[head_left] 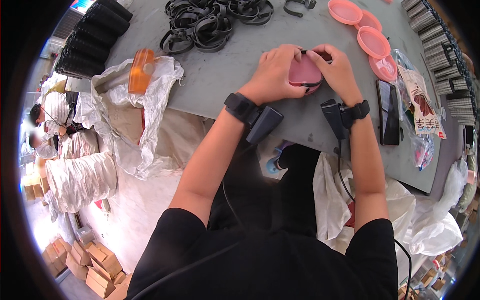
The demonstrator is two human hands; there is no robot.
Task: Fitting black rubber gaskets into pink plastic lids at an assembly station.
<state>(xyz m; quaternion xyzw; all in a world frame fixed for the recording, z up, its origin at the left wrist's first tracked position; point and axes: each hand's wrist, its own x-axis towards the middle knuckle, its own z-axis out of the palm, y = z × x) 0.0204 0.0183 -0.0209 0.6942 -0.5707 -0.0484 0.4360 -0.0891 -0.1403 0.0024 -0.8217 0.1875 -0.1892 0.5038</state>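
My left hand (274, 71) and my right hand (337, 69) both grip a round pink lid (303, 73) with a black ring part around its edge, held just above the grey table (225, 75). Left fingers curl over its left side, right fingers press on its top right rim. Each wrist carries a black strap with a small black device. A pile of black ring clips (207, 22) lies beyond my left hand. Several pink lids (372, 41) lie beyond my right hand.
A black phone (389, 112) and clear bags with printed packets (422, 107) lie at the right. Black ribbed stacks (92, 40) stand far left, more (442, 55) far right. A white sack (145, 115) with an orange piece (140, 70) hangs at the table's left. Other people (50, 125) and cardboard boxes (95, 272) are at left.
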